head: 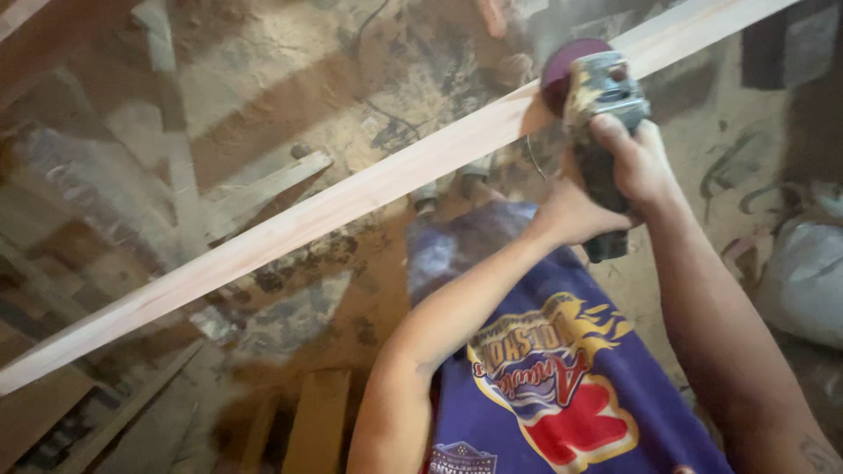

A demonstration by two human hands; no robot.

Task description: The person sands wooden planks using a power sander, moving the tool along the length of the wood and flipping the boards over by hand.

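Wooden plank point(351, 197) runs off-frame while both hands, left hand point(571, 215) and right hand point(637, 162), clasp the half-hidden grinder point(601, 96).

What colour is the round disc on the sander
Dark reddish maroon; the disc presses against the pale wooden plank, best seen in the head view.

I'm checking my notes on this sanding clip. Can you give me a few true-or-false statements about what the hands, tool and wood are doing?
1. Both hands hold the sander. True: the left hand and right hand wrap its dark body.
2. The sander's disc touches the plank. True, near its upper right end.
3. The plank lies flat on a table. False: it runs slanting above the dusty floor.
4. The disc is green. False: it is dark red.
5. The person wears a blue shirt. True.
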